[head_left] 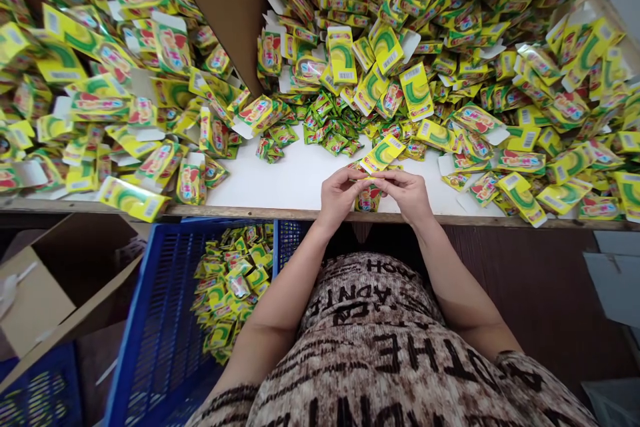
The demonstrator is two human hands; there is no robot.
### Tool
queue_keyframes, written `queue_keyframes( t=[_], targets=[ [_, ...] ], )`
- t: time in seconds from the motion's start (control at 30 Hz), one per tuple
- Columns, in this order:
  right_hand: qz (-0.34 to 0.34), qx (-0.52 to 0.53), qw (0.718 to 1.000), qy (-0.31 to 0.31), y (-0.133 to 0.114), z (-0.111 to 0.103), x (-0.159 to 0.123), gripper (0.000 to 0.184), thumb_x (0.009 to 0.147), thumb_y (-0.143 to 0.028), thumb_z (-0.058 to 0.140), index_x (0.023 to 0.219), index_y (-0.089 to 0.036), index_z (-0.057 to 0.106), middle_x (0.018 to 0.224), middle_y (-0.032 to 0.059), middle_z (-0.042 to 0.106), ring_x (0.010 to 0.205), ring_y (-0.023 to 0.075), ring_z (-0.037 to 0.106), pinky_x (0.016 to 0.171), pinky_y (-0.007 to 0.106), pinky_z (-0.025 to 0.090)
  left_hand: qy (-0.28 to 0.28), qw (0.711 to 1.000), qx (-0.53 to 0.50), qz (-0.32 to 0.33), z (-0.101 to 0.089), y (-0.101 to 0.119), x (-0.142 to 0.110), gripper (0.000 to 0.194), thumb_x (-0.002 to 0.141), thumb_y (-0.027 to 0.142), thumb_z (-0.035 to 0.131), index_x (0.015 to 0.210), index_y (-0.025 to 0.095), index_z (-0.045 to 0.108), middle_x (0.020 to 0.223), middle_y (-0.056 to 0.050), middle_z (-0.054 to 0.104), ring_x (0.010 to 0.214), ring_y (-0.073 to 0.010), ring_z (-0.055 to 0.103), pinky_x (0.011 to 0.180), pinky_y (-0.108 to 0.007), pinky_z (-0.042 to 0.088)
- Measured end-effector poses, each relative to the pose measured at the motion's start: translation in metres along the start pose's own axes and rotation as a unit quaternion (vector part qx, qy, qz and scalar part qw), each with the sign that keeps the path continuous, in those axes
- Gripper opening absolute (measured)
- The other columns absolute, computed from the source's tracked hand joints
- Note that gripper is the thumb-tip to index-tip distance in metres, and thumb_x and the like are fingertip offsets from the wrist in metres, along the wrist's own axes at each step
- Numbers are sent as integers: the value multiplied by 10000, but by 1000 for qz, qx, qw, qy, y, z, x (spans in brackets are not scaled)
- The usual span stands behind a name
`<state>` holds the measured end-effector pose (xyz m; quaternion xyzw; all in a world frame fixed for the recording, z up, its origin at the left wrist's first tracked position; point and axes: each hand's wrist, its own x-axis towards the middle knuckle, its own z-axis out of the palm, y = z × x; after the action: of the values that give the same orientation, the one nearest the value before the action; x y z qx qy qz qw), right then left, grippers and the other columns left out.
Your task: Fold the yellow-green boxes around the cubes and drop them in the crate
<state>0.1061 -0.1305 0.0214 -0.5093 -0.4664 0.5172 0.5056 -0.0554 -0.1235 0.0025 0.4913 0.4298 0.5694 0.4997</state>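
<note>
Grip of both hands (373,180), yellow packet (383,153) between

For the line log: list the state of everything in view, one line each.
Left hand, raised, pinching yellow card packet
Right hand, raised, pinching same packet
Yellow card packet, held tilted
Packet heaps, piled on both sides
White table, edge-on to person, partly covered
Blue plastic crate, holding loose packets
Cardboard divider, upright between heaps
Cardboard box, open

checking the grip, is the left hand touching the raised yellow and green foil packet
Touching: the head view shows the left hand pinching the lower corner of the yellow and green foil packet.
</note>
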Motion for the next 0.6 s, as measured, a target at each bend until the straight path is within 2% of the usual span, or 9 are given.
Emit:
queue_keyframes(
  t=[0.2, 0.33, 0.47, 0.6],
  targets=[
    [-26, -33, 999, -3, -1, -3, 3, 301, 672, -457, 855, 841, -212, 811, 827, 35, 748, 661, 151, 665, 593, 298, 593, -33, 998, 45, 25, -3, 4, 4, 182, 799, 367, 783, 875, 202, 789, 836, -33, 711, 815, -153, 649, 765, -284, 517],
    [-74, -54, 995, -30, 2, -8, 5, 327, 636, -414, 898, 889, -229, 806, 852, 33, 717, 694, 163, 666, 678, 335, 592, -67, 988, 106, 87, -8, 4, 6, 169, 844, 337, 747, 970, 239, 804, 898, -51, 743, 849, -154, 679, 817, -296, 537],
    [-157, -131, 978, -33, 6, -11, 3, 213, 763, -383, 821, 930, -253, 792, 914, 47, 693, 791, 181, 651, 699, 342, 572, -108, 979, 118, 130, -18, -2, 3, 225, 836, 318, 757, 1048, 249, 788, 1002, -67, 763, 924, -171, 707, 852, -307, 562],
    [-226, -200, 953, 7, 14, -4, -12, 132, 872, -344, 709, 968, -278, 773, 1007, 62, 637, 895, 196, 644, 762, 369, 588, -126, 978, 121, 114, -23, -8, -2, 248, 852, 331, 735, 1069, 213, 760, 1040, -83, 751, 955, -177, 703, 782, -281, 580]
  ],
)
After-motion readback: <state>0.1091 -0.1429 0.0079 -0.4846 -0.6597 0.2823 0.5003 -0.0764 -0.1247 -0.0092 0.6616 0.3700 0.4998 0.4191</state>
